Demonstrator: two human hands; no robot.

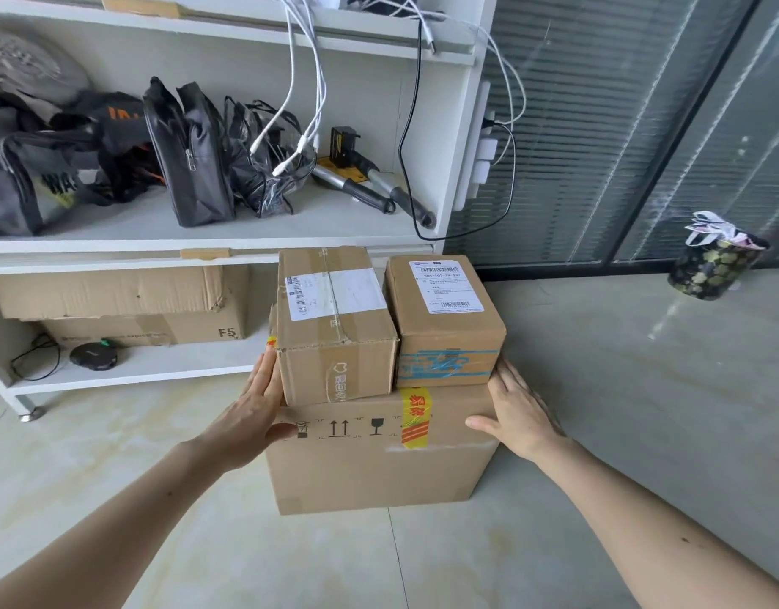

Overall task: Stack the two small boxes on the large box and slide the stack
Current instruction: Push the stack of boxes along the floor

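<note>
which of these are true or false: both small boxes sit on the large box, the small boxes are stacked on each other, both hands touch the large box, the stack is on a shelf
1. Both small boxes, the left small box and the right small box, sit on the large box: true.
2. They are stacked on each other: false, they sit side by side.
3. The left hand and right hand touch the large box: true.
4. The stack is on a shelf: false, it stands on the floor.

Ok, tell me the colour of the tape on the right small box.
Blue tape, seen in the head view.
</note>
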